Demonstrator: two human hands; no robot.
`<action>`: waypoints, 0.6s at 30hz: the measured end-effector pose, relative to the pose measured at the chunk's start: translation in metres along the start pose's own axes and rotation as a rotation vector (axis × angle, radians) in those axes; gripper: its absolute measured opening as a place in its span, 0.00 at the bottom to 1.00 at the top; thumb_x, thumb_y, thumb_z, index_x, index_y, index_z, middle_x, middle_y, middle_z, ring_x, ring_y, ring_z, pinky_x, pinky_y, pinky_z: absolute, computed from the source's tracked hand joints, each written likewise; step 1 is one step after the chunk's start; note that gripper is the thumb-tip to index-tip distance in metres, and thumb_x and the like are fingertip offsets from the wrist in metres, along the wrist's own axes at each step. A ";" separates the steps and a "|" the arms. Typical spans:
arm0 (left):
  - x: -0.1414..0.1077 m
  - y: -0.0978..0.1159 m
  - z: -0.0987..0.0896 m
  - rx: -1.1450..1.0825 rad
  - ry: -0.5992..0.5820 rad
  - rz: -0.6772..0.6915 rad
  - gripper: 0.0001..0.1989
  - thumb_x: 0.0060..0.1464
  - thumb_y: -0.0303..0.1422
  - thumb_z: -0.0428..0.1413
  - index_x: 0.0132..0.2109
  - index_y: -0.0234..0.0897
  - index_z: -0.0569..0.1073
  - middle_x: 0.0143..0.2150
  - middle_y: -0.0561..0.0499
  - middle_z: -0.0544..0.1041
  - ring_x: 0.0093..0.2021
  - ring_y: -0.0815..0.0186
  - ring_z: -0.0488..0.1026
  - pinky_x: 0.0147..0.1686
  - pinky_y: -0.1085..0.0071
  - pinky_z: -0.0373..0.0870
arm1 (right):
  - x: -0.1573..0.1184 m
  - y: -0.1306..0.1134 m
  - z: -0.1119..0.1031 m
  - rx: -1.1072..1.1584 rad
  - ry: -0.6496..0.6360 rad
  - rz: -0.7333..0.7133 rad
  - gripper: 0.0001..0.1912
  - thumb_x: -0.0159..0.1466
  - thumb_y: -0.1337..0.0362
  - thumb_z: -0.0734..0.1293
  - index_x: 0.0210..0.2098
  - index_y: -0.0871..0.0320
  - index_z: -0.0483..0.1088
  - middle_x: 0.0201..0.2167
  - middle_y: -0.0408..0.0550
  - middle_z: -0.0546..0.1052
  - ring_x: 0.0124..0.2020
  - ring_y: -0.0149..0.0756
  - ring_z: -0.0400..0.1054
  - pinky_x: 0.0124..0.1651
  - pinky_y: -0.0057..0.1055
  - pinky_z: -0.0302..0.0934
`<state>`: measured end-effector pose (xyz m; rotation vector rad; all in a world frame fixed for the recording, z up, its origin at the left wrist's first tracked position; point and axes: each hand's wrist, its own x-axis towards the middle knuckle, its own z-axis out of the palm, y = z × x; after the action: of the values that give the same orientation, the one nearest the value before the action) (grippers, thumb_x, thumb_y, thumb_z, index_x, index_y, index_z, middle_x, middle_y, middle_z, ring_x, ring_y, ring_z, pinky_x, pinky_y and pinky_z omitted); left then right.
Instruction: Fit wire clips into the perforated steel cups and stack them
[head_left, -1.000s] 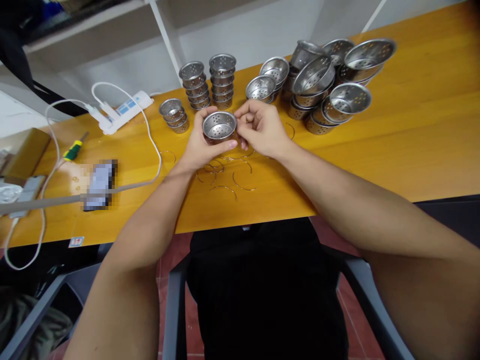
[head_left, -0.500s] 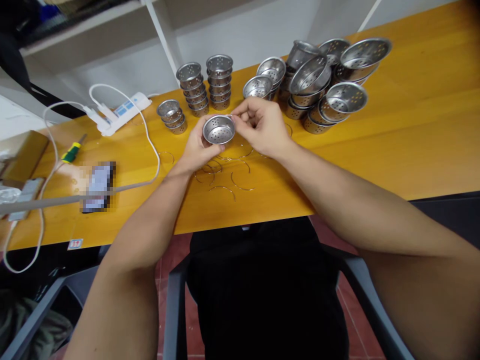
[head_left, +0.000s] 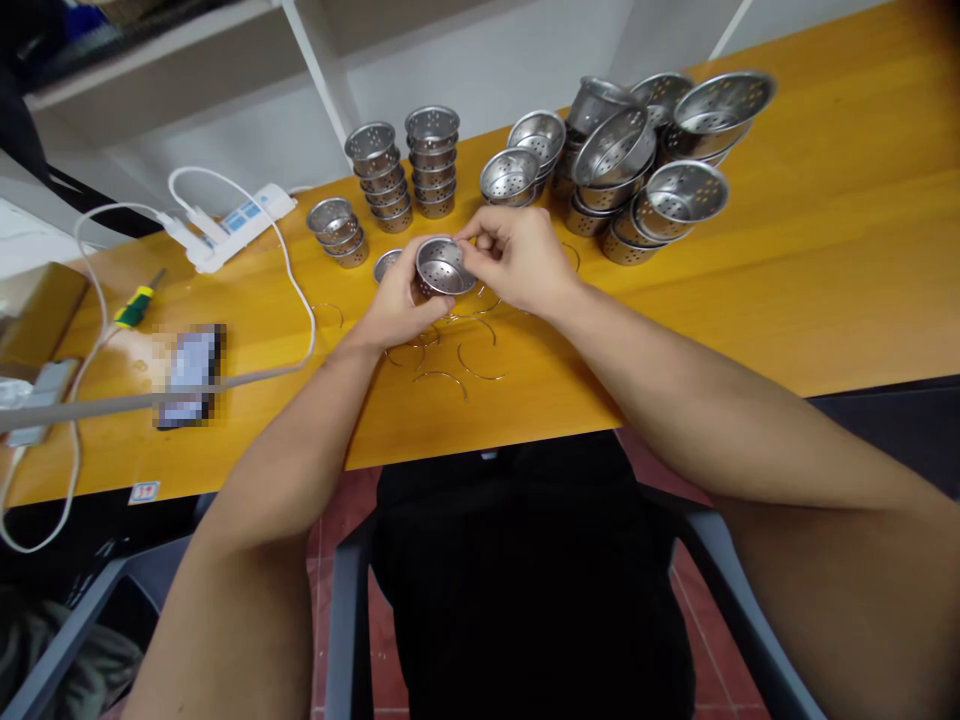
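My left hand (head_left: 401,300) is wrapped round a small perforated steel strainer cup (head_left: 444,268), tilted so its holed inside faces me. At its right rim my right hand (head_left: 517,250) is closed in a pinch. Whatever lies between those fingertips is too small to make out. Just behind my left hand, another strainer cup (head_left: 386,263) shows only in part. Several thin curved wires (head_left: 480,365) lie loose on the table below the hands.
Stacked strainer cups (head_left: 390,185) stand at the back, with a larger, leaning cluster of strainers (head_left: 645,170) to the right. On the left are a white power strip (head_left: 251,225) with cables, a screwdriver (head_left: 136,305) and a blurred-out phone (head_left: 190,375) on the yellow table (head_left: 825,250).
The held strainer cup has shifted slightly right and tilted in my left hand. Another cup has come into sight behind that hand. My right hand stays pinched at the rim.
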<state>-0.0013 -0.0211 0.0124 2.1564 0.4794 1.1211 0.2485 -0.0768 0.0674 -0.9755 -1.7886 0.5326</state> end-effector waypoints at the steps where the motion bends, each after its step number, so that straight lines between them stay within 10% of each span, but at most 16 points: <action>1: 0.000 0.002 0.000 -0.002 -0.005 0.016 0.48 0.59 0.63 0.77 0.76 0.46 0.74 0.69 0.39 0.83 0.67 0.44 0.85 0.67 0.46 0.88 | 0.000 0.000 0.000 0.000 0.002 0.000 0.09 0.77 0.57 0.83 0.43 0.49 0.82 0.29 0.43 0.71 0.33 0.45 0.67 0.45 0.46 0.73; 18: 0.002 0.024 0.016 0.162 0.065 -0.122 0.59 0.44 0.74 0.85 0.69 0.44 0.77 0.62 0.41 0.86 0.65 0.39 0.87 0.74 0.41 0.83 | -0.006 -0.014 0.008 0.013 -0.009 0.041 0.09 0.77 0.55 0.80 0.46 0.48 0.79 0.27 0.41 0.68 0.32 0.46 0.67 0.43 0.45 0.73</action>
<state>0.0134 -0.0428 0.0234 2.1996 0.7442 1.1200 0.2376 -0.0891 0.0707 -1.0038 -1.7740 0.5748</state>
